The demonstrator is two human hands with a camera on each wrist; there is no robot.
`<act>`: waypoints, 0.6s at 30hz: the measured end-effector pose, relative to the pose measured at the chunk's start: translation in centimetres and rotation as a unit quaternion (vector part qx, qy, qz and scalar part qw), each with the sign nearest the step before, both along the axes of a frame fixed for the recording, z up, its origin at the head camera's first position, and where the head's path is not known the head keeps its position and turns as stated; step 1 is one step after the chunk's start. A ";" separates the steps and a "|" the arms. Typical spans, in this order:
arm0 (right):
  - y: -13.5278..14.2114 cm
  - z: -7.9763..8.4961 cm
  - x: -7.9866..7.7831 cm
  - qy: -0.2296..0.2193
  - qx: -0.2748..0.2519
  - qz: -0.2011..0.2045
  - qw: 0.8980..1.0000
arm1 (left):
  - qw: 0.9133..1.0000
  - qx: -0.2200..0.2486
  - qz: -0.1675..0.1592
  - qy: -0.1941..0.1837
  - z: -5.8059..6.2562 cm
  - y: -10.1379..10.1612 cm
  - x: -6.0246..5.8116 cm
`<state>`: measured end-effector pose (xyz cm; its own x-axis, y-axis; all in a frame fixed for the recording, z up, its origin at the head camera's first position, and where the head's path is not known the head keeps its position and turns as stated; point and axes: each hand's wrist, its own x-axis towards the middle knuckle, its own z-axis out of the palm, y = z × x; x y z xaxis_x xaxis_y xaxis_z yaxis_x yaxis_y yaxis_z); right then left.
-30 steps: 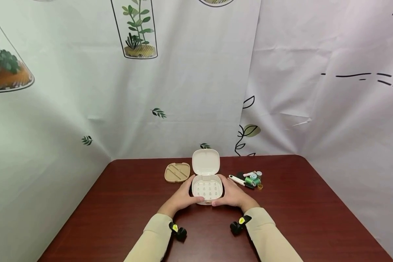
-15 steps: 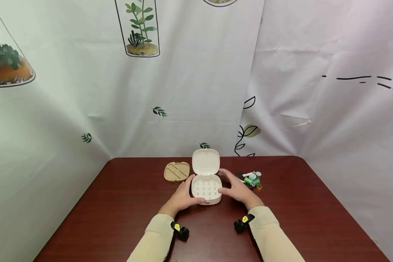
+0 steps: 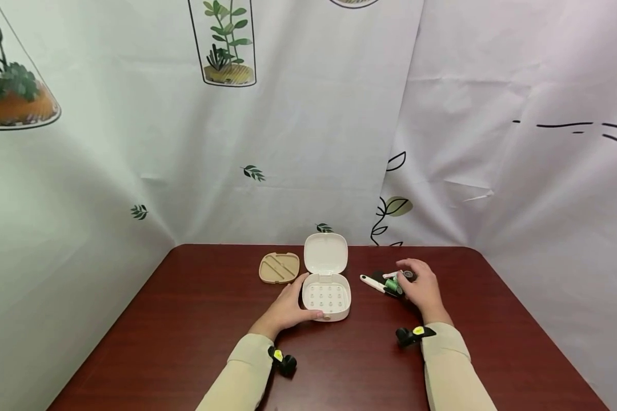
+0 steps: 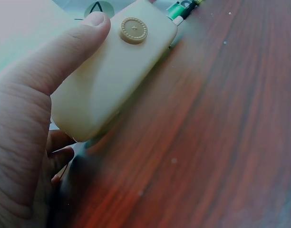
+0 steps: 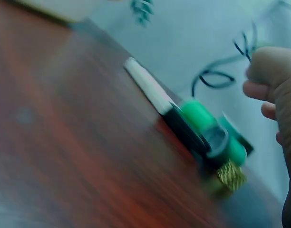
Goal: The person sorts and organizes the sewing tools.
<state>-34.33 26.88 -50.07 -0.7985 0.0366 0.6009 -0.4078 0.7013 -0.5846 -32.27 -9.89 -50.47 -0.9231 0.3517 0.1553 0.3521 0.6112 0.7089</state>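
An open off-white sewing box (image 3: 327, 313) stands mid-table, its lid (image 3: 326, 253) raised at the back and rows of small pegs on its floor. My left hand (image 3: 287, 309) grips its left side, thumb along the front near a round clasp (image 4: 134, 30). My right hand (image 3: 423, 288) is over the sewing supplies at the right, fingers loosely bent around the spot where spools lie. Below it are green thread spools (image 5: 198, 115), a white-handled tool with a black end (image 5: 148, 86) and a brass thimble (image 5: 231, 175). In the right wrist view no object shows in its fingers.
A tan divided tray (image 3: 279, 268) lies left of the box, near the back edge of the dark red-brown table (image 3: 211, 319). A printed white cloth (image 3: 308, 142) hangs right behind the table. A dark round item (image 3: 378, 275) lies among the supplies.
My right hand has let go of the box's right side and moved right, over the thread spools. The left hand keeps its grip on the box, which stays in place.
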 end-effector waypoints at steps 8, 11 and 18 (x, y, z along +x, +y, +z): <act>1.1 -0.3 -0.3 -0.054 0.014 0.019 0.998 | 1.000 -0.003 0.003 -0.004 0.1 -0.1 -0.1; 1.0 -0.3 -0.3 -0.052 0.027 0.030 0.998 | 1.000 -0.003 0.003 -0.003 0.1 -0.1 -0.1; 0.9 -0.6 -0.2 -0.078 0.035 0.026 0.996 | 1.000 -0.013 0.000 0.000 0.0 0.0 0.0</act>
<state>-34.55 27.79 -50.62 -0.8822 -0.0454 0.4687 -0.3531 0.7222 -0.5947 -32.23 -9.85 -50.42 -0.9234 0.3550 0.1460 0.3517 0.6298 0.6926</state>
